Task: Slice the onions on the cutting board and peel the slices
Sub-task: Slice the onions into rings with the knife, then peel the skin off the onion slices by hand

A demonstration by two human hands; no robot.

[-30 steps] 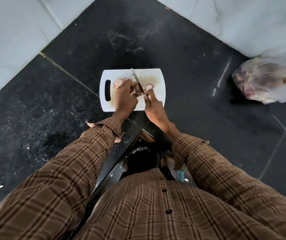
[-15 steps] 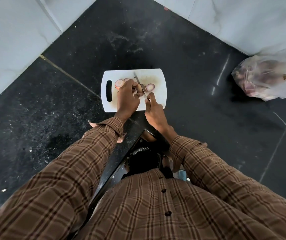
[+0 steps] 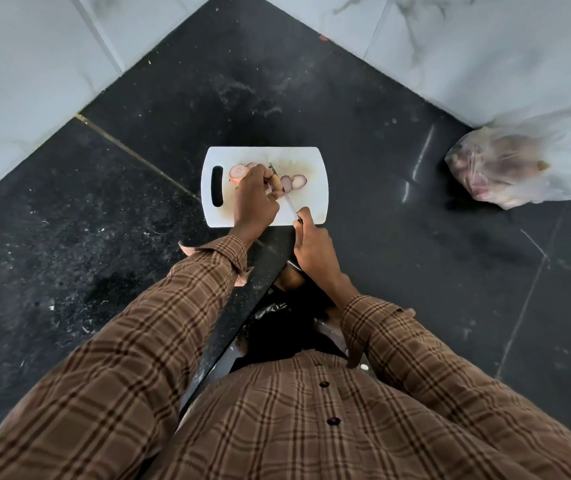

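My left hand [image 3: 254,202] curls over what seems an onion [image 3: 238,172] on the cutting board [image 3: 311,161], while my right hand [image 3: 315,251] grips the knife [image 3: 285,195], index finger extended along it.

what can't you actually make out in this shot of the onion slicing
- Head view: the onion being cut is almost all under the left hand; only a bit shows by the knife.
- Knife handle: hidden inside the right hand grip.
- Whether the slices on the cutting board are peeled: too small to tell.
- Plastic bag: contents blurred by cloudy film.
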